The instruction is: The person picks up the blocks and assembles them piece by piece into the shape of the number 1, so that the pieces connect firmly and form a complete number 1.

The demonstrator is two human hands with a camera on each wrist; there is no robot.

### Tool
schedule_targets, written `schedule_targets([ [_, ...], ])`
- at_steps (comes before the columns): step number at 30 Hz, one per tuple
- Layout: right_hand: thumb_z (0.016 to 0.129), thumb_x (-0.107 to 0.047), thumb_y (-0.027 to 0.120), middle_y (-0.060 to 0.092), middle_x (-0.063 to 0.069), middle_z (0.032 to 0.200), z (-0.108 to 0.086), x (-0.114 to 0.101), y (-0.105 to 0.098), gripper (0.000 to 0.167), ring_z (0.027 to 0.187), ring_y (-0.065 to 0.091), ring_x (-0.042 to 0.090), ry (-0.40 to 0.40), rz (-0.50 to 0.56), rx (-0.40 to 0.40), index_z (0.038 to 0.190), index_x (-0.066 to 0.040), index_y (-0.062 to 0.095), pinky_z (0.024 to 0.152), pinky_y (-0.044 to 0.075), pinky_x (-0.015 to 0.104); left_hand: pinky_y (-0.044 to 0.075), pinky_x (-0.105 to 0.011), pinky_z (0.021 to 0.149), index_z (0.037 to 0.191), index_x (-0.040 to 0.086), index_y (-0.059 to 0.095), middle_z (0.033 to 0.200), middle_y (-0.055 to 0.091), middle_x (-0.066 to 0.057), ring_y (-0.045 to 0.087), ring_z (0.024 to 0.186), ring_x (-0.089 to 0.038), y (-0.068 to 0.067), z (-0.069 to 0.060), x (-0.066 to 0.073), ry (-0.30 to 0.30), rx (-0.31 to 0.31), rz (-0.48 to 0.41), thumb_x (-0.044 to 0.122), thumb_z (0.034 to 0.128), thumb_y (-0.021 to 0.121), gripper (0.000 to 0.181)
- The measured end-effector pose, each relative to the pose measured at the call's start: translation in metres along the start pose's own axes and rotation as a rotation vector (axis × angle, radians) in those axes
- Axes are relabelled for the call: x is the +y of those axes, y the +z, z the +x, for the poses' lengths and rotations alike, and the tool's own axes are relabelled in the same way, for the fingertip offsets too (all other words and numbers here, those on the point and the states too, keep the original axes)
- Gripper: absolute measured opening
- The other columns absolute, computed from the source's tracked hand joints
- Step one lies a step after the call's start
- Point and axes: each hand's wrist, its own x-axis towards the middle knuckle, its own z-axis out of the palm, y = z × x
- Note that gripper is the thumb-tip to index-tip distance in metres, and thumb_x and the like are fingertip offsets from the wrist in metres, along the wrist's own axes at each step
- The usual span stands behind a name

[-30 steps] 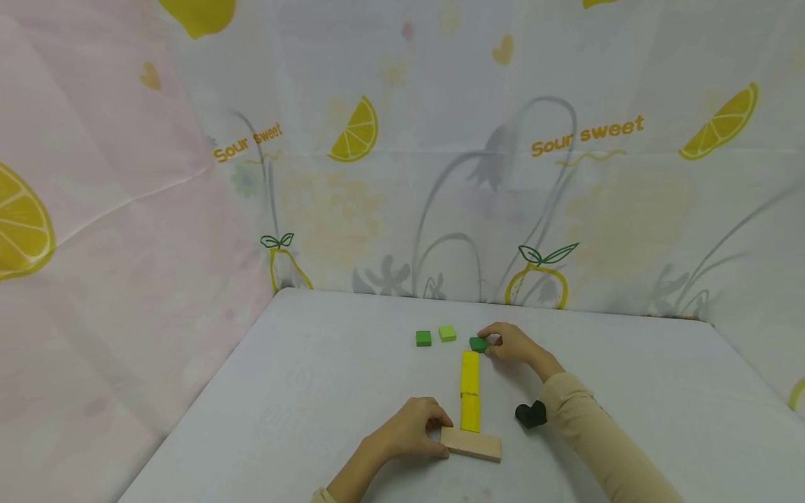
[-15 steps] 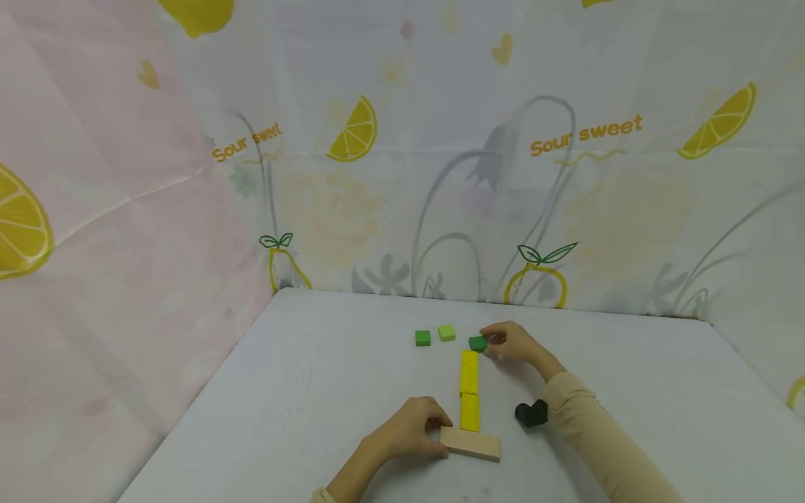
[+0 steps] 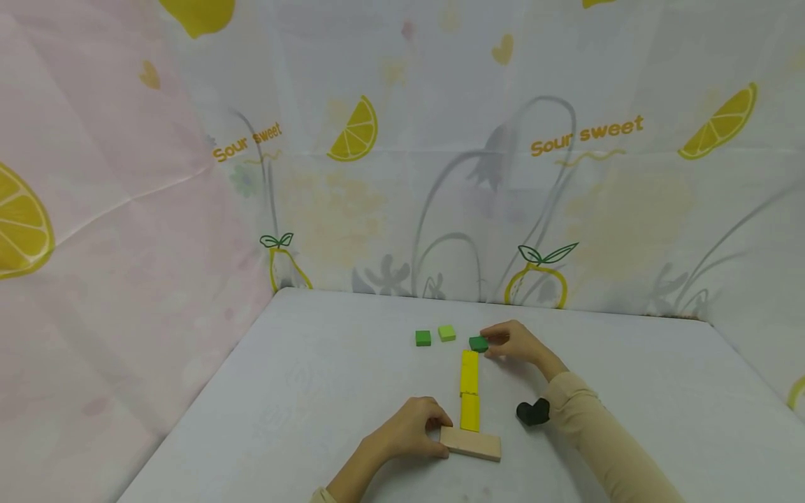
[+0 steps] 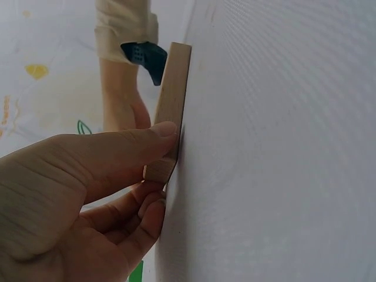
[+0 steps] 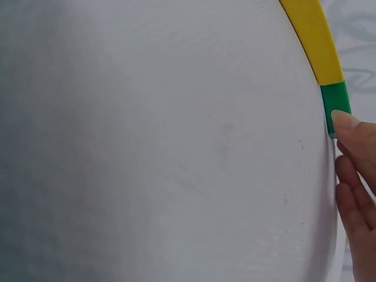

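My left hand (image 3: pixel 409 429) grips the left end of a plain wooden block (image 3: pixel 472 443) lying crosswise on the table. In the left wrist view the thumb of my left hand (image 4: pixel 88 194) lies on the face of the wooden block (image 4: pixel 171 94). Two yellow blocks (image 3: pixel 469 374) form a line beyond its middle. At the line's far end, my right hand (image 3: pixel 516 344) has thumb and finger around a dark green block (image 3: pixel 479 344). The right wrist view shows the thumb of my right hand (image 5: pixel 358 158) on the green block (image 5: pixel 335 100), which touches a yellow block (image 5: pixel 317 41).
A green block (image 3: pixel 423 338) and a light green block (image 3: pixel 447 333) lie to the left of the dark green one. A black heart-shaped piece (image 3: pixel 532 412) is beside my right sleeve (image 3: pixel 604 433). Printed cloth (image 3: pixel 402 209) hangs behind the white table (image 3: pixel 302 363).
My right hand has shifted very slightly to the right, its fingertips nearer the dark green block's right edge. My left hand and the blocks look the same.
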Motion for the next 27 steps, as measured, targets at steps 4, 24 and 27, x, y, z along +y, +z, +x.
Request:
schedule_targets([
  [4,0.08,-0.005,0.072,0.061,0.027,0.116,-0.0011,-0.0022,-0.0012,0.042,0.108,0.057,0.04,0.008,0.029,-0.009,0.115,0.013,0.059,0.093,0.043,0.05,0.043,-0.014,0.068,0.097,0.005,0.072,0.084,0.059,0.011,0.047,0.073,0.002,0.0001,0.0008,-0.0005,-0.003,0.004,0.004,0.013,0.0695,0.083,0.03],
  [24,0.083,-0.008,0.069,0.06,0.027,0.116,-0.0019,0.0017,0.0004,0.041,0.108,0.057,0.038,-0.001,0.061,-0.044,0.117,0.012,0.059,0.092,0.045,0.045,0.043,-0.014,0.067,0.096,0.005,0.072,0.083,0.059,0.011,0.046,0.073,0.002,0.0004,0.0004,-0.0003,0.002,0.007,-0.003,0.013,0.0692,0.083,0.03],
  [27,0.083,-0.008,0.069,0.06,0.027,0.117,-0.0027,0.0023,0.0001,0.041,0.109,0.056,0.039,0.005,0.083,-0.05,0.117,0.012,0.058,0.092,0.044,0.047,0.043,-0.014,0.067,0.096,0.005,0.072,0.083,0.059,0.01,0.046,0.073,0.002,0.0003,0.0003,0.0001,0.01,0.004,-0.006,0.013,0.069,0.083,0.03],
])
